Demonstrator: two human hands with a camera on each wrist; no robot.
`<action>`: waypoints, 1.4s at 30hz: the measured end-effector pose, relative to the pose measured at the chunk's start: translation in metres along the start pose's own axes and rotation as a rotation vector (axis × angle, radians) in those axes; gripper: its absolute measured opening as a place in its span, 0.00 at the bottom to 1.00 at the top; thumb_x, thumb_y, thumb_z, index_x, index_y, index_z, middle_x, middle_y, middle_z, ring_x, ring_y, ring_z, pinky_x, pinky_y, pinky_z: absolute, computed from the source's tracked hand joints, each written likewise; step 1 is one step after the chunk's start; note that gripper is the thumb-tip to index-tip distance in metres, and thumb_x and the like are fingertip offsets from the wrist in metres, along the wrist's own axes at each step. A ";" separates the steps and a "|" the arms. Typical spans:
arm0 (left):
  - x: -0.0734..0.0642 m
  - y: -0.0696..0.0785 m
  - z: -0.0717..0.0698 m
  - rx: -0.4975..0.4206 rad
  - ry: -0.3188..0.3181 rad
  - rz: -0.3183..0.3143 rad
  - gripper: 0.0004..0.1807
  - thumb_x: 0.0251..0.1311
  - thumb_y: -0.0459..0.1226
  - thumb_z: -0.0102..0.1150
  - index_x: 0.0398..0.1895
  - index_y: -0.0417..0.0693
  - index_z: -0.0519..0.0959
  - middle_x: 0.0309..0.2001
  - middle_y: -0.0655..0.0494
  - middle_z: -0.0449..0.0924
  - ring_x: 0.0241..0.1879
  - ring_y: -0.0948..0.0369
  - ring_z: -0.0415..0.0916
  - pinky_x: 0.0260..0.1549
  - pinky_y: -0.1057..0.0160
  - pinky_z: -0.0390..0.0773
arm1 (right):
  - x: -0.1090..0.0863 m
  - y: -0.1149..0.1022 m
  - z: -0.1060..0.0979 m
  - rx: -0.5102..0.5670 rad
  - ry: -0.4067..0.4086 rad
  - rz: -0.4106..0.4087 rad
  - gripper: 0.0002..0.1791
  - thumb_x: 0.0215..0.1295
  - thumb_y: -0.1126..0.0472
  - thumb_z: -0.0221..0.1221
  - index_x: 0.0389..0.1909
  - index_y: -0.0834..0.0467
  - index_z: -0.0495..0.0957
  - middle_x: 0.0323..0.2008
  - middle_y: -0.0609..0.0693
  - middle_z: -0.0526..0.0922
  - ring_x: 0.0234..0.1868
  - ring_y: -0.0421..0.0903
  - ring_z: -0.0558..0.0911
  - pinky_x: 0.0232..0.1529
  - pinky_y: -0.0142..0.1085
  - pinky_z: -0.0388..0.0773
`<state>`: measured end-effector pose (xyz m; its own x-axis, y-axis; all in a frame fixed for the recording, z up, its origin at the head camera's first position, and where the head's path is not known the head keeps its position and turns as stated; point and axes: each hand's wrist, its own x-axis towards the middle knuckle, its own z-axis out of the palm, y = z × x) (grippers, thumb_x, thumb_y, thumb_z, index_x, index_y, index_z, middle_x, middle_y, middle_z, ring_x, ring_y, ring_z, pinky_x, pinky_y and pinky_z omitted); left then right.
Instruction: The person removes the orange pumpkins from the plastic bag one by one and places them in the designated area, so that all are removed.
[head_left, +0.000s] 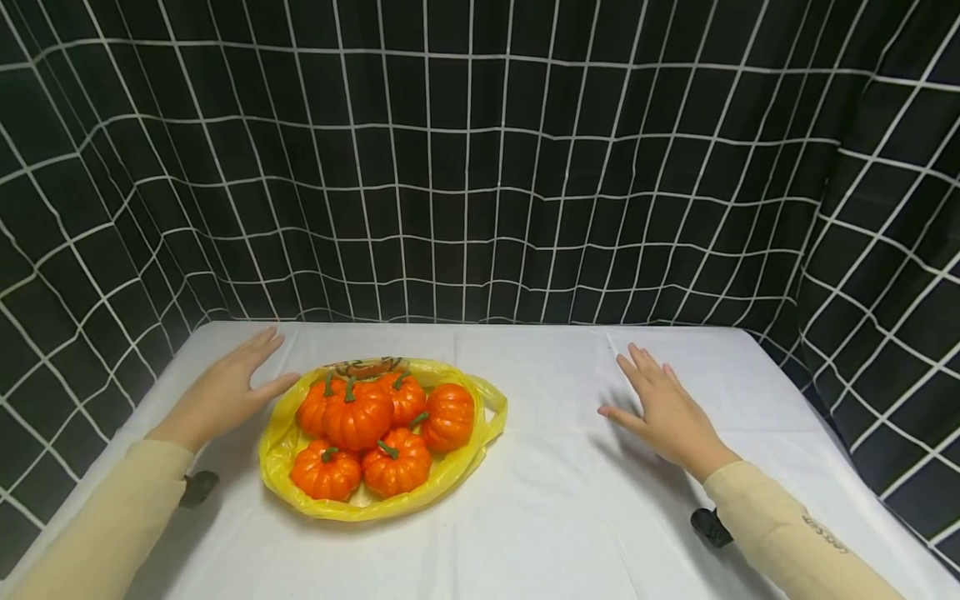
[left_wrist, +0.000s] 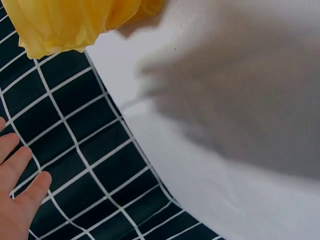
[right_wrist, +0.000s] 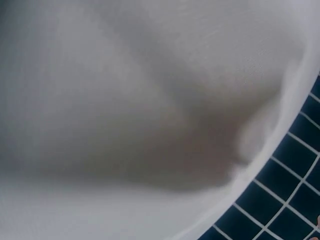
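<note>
Several small orange pumpkins [head_left: 358, 415] with green stems sit together in a yellow plastic bag [head_left: 300, 493], left of the table's middle. The bag's mouth is spread wide, and a handle loop lies on its right side. My left hand [head_left: 225, 390] is held just left of the bag, fingers extended and thumb pointing toward the rim; whether the thumb touches it I cannot tell. In the left wrist view the bag [left_wrist: 75, 25] shows at the top. Well to the right, my right hand [head_left: 667, 417] hovers over the cloth with fingers spread, holding nothing.
A white cloth [head_left: 540, 500] covers the table. Black curtain with a white grid [head_left: 450, 167] surrounds its back and both sides. Dark wrist devices [head_left: 711, 527] sit under both sleeves, and the hands cast shadows on the cloth.
</note>
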<state>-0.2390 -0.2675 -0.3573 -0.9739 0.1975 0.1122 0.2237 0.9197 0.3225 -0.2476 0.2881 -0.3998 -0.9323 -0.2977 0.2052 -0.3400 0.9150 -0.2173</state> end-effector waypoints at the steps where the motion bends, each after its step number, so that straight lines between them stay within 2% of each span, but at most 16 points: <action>1: 0.000 0.000 0.001 -0.010 -0.007 -0.009 0.44 0.68 0.59 0.50 0.77 0.40 0.55 0.79 0.38 0.47 0.75 0.35 0.49 0.72 0.34 0.52 | 0.000 -0.001 0.000 0.006 -0.002 0.001 0.50 0.66 0.35 0.56 0.76 0.65 0.54 0.78 0.66 0.49 0.78 0.64 0.49 0.79 0.57 0.43; 10: -0.001 0.000 0.006 -0.066 -0.020 -0.027 0.43 0.69 0.56 0.52 0.76 0.39 0.56 0.78 0.36 0.49 0.75 0.34 0.49 0.71 0.33 0.52 | 0.003 -0.019 0.003 0.144 -0.027 0.025 0.51 0.65 0.34 0.57 0.76 0.64 0.53 0.80 0.63 0.45 0.79 0.63 0.46 0.79 0.57 0.44; 18: 0.000 0.003 0.012 -0.106 -0.002 -0.075 0.40 0.69 0.51 0.54 0.75 0.36 0.57 0.74 0.32 0.57 0.72 0.33 0.54 0.70 0.33 0.55 | 0.006 -0.032 0.007 0.168 -0.034 0.016 0.51 0.63 0.34 0.59 0.76 0.63 0.54 0.80 0.61 0.46 0.80 0.62 0.47 0.78 0.57 0.47; 24: 0.000 0.004 0.014 -0.173 0.004 -0.097 0.36 0.69 0.49 0.55 0.73 0.36 0.62 0.70 0.30 0.63 0.63 0.32 0.69 0.60 0.37 0.73 | 0.007 -0.042 0.009 0.181 -0.040 0.027 0.52 0.62 0.33 0.60 0.76 0.62 0.55 0.79 0.61 0.48 0.79 0.62 0.49 0.76 0.60 0.50; 27: -0.001 0.004 0.016 -0.219 0.009 -0.093 0.35 0.69 0.47 0.56 0.72 0.36 0.63 0.68 0.29 0.66 0.60 0.32 0.73 0.56 0.40 0.77 | 0.008 -0.049 0.011 0.197 -0.045 0.032 0.52 0.61 0.33 0.60 0.76 0.60 0.55 0.80 0.59 0.48 0.79 0.63 0.50 0.75 0.62 0.53; 33: -0.003 0.002 0.023 -0.268 0.032 -0.100 0.34 0.69 0.46 0.57 0.71 0.36 0.64 0.68 0.30 0.66 0.59 0.33 0.74 0.56 0.41 0.77 | 0.009 -0.069 0.015 0.240 -0.051 0.019 0.51 0.61 0.35 0.63 0.77 0.58 0.56 0.80 0.57 0.48 0.79 0.63 0.51 0.75 0.61 0.54; 35: -0.004 0.001 0.025 -0.285 0.039 -0.121 0.34 0.69 0.47 0.57 0.71 0.37 0.64 0.69 0.31 0.66 0.60 0.33 0.74 0.56 0.42 0.77 | 0.010 -0.076 0.016 0.255 -0.054 0.008 0.51 0.60 0.35 0.63 0.76 0.58 0.56 0.80 0.57 0.49 0.79 0.63 0.51 0.75 0.61 0.55; 42: -0.007 0.001 0.033 -0.452 0.039 -0.225 0.35 0.70 0.52 0.54 0.73 0.40 0.64 0.71 0.36 0.65 0.66 0.37 0.68 0.64 0.42 0.71 | 0.013 -0.091 0.022 0.303 -0.053 -0.024 0.50 0.59 0.35 0.63 0.76 0.57 0.58 0.80 0.55 0.51 0.78 0.62 0.54 0.75 0.60 0.56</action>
<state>-0.2338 -0.2569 -0.3891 -0.9996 -0.0098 0.0252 0.0112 0.6977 0.7163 -0.2311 0.1948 -0.3987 -0.9261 -0.3392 0.1654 -0.3757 0.7868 -0.4896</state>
